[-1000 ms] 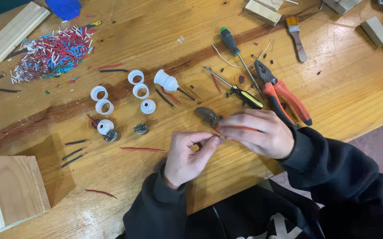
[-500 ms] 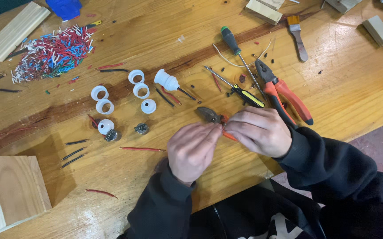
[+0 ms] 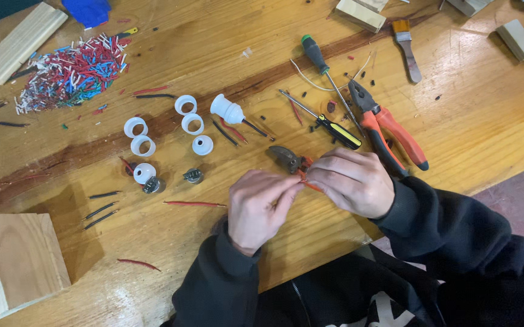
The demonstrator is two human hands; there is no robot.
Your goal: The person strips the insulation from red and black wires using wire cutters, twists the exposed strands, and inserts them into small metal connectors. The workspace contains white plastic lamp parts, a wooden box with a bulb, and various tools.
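the left hand (image 3: 257,206) and the right hand (image 3: 351,181) are meeting low on the wooden bench (image 3: 486,121), fingertips pressed together in a closed grip on a thin red wire (image 3: 306,183) that is showing between them. the right hand is also closing around a small orange-handled stripping tool (image 3: 289,160), whose dark jaws are sticking out to the left of the knuckles, just above the wire; how much of the wire each hand is pinching is hidden by the fingers. just beyond the right hand, orange-handled pliers (image 3: 389,130) are lying on the bench, touching or nearly touching its knuckles, with a yellow-and-black screwdriver (image 3: 328,124) and a green-handled screwdriver (image 3: 322,66) beside them. to the left of the hands, a loose red wire piece (image 3: 194,204) is lying flat, and past it a small metal socket part (image 3: 193,175) is sitting near several white plastic rings (image 3: 142,145) and a white lamp holder (image 3: 227,109). farther out, at the top left, a heap of coloured wire offcuts (image 3: 71,72) is spreading beside a pale wood block (image 3: 19,42). a paintbrush (image 3: 407,45) is resting at the top right, and a wooden box (image 3: 16,260) is standing at the lower left edge.
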